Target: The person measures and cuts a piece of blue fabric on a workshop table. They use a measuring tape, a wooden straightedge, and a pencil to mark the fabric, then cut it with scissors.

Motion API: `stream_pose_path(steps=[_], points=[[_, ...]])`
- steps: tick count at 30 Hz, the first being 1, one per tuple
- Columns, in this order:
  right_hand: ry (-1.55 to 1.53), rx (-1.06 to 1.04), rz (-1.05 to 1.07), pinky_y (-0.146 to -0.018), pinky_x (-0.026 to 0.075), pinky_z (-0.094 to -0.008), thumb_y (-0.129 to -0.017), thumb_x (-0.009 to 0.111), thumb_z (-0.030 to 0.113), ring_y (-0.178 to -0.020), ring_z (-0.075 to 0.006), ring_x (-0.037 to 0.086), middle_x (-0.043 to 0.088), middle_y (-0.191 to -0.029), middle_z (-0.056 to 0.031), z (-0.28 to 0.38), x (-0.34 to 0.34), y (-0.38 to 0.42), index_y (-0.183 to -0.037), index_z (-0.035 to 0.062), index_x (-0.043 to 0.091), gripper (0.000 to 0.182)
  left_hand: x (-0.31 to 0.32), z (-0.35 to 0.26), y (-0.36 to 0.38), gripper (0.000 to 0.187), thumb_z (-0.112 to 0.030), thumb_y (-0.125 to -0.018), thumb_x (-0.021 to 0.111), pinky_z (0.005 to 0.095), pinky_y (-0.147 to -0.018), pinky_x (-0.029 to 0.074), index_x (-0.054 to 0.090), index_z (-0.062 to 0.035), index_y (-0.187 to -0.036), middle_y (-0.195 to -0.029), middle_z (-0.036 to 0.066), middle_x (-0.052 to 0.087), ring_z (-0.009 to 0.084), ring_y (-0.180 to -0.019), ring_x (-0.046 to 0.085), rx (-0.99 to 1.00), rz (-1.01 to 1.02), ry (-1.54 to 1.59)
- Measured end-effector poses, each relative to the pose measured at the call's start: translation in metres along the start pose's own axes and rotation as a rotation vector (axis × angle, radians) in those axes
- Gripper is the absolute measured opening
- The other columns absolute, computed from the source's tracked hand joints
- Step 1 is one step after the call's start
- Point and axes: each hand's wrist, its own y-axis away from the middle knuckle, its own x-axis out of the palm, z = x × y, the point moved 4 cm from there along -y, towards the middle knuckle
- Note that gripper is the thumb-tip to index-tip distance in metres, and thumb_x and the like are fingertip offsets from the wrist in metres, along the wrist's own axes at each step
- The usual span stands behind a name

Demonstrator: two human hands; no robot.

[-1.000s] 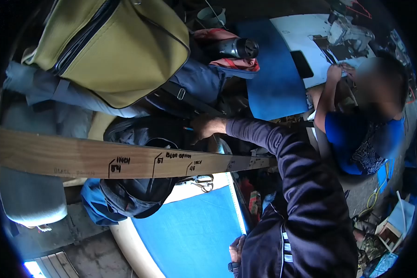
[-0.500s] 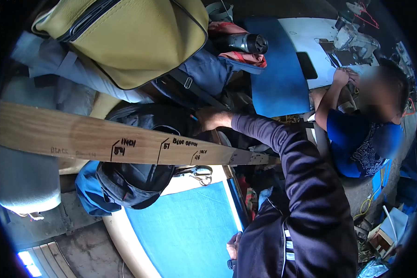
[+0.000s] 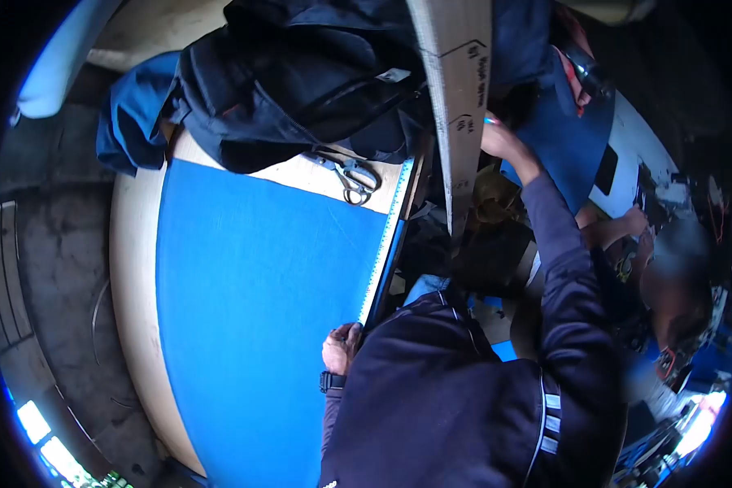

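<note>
My right hand (image 3: 503, 140) reaches far out beside a long wooden plank (image 3: 457, 89) that bears handwritten inch marks. Its fingers are closed on a small blue-tipped pen (image 3: 490, 120). My left hand (image 3: 341, 347), with a watch on the wrist, rests with curled fingers on the near edge of a blue cloth (image 3: 260, 309). The cloth lies flat on a pale wooden table (image 3: 134, 268). A measuring strip (image 3: 380, 252) runs along the cloth's right edge. Scissors (image 3: 352, 176) lie on the table just past the cloth.
A black bag (image 3: 301, 81) and dark blue clothing (image 3: 126, 122) are heaped at the table's far end, under the plank. Another person (image 3: 667, 285) sits at the right by a white surface (image 3: 638, 154). Concrete floor (image 3: 49, 244) lies to the left.
The view has swung round and down, so the plank now runs upright and the blue cloth fills the middle. My right hand stays near the plank. The yellow bag is out of view.
</note>
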Motion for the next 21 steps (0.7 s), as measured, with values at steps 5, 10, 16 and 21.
stream_pose_path(steps=[5, 10, 16, 21], points=[[-0.192, 0.206, -0.283, -0.083, 0.053, -0.0292, -0.107, 0.058, 0.035, -0.089, -0.0132, 0.066, 0.074, -0.100, -0.0058, 0.020, -0.024, 0.047, -0.117, 0.0033, 0.071, 0.035, -0.001, -0.001, 0.000, 0.036, -0.042, -0.097, 0.071, 0.0466, -0.085, 0.058, 0.081, -0.0100, -0.110, -0.104, 0.021, 0.077, 0.0391, -0.097, 0.074, 0.024, -0.005, -0.037], [-0.142, 0.073, -0.506, -0.091, 0.051, -0.0293, -0.111, 0.054, 0.028, -0.091, -0.0146, 0.066, 0.072, -0.095, -0.0065, 0.111, -0.050, 0.120, -0.115, -0.0044, 0.071, 0.037, -0.001, 0.000, -0.001, 0.035, -0.042, -0.096, 0.072, 0.0474, -0.085, 0.058, 0.081, -0.0116, -0.111, -0.102, 0.020, 0.076, 0.0387, -0.096, 0.074, 0.002, 0.007, -0.042], [-0.440, -0.181, 0.105, -0.096, 0.052, -0.0391, -0.106, 0.060, 0.020, -0.106, -0.0271, 0.068, 0.070, -0.116, -0.0151, 0.194, 0.040, 0.161, -0.100, -0.0018, 0.076, 0.027, -0.002, 0.000, -0.003, 0.036, -0.044, -0.096, 0.070, 0.0471, -0.086, 0.058, 0.082, -0.0136, -0.111, -0.102, 0.019, 0.076, 0.0377, -0.095, 0.074, 0.013, 0.031, -0.081], [-0.346, 0.149, 0.093, -0.076, 0.054, -0.0350, -0.108, 0.057, 0.025, -0.080, -0.0208, 0.067, 0.067, -0.083, -0.0097, 0.083, 0.164, 0.143, -0.100, -0.0026, 0.065, 0.030, 0.000, 0.002, -0.004, 0.034, -0.041, -0.096, 0.068, 0.0460, -0.083, 0.058, 0.082, -0.0126, -0.110, -0.100, 0.019, 0.076, 0.0370, -0.093, 0.074, 0.015, 0.038, -0.060]])
